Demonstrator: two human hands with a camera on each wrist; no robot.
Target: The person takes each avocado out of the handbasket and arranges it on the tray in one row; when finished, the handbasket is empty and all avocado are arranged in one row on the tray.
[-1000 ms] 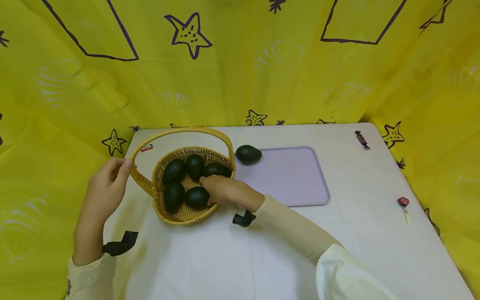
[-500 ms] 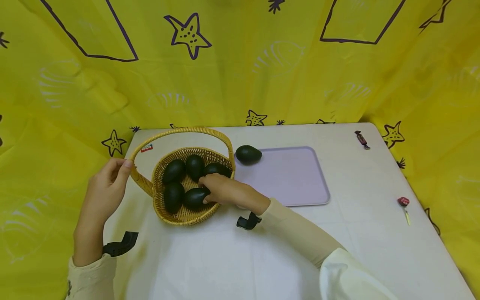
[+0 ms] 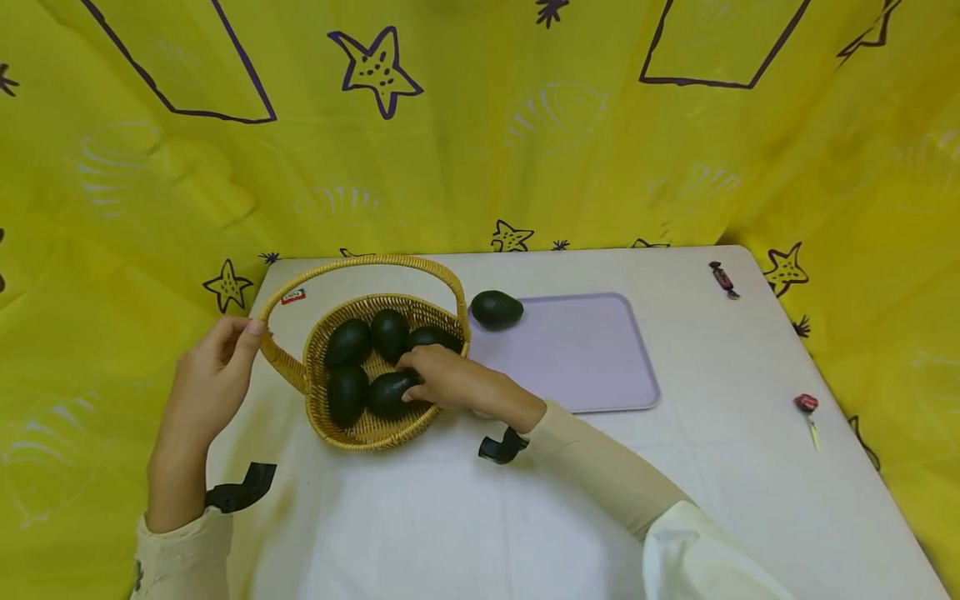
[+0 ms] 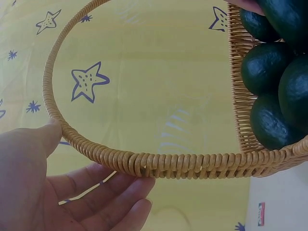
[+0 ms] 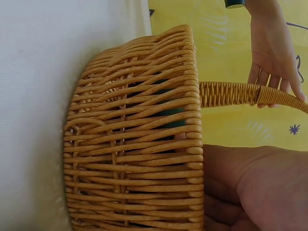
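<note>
A yellow wicker basket (image 3: 315, 417) stands on the table with several dark green avocados inside. My left hand (image 3: 213, 375) pinches the left part of its tall arched handle (image 3: 367, 261); in the left wrist view the thumb lies over the wicker and the fingers are under it. My right hand (image 3: 450, 379) reaches over the basket's right rim, thumb and fingers around the right end of the front avocado (image 3: 390, 395). Basket wall hides those fingertips in the right wrist view. Behind this hand lies another avocado (image 3: 433, 337), partly covered. One avocado (image 3: 497, 309) rests at the tray's back left corner.
A pale purple tray (image 3: 577, 350) lies right of the basket. On the table's right side are a wrapped candy (image 3: 723, 281) and a red lollipop (image 3: 807, 405). A small red-and-white label (image 3: 293, 296) sits behind the basket. Yellow patterned cloth (image 3: 480, 150) rises along the back and sides.
My right wrist has shifted slightly right, while the thumb has moved up and left along the front avocado. That avocado has turned slightly. My left hand and the basket have stayed still.
</note>
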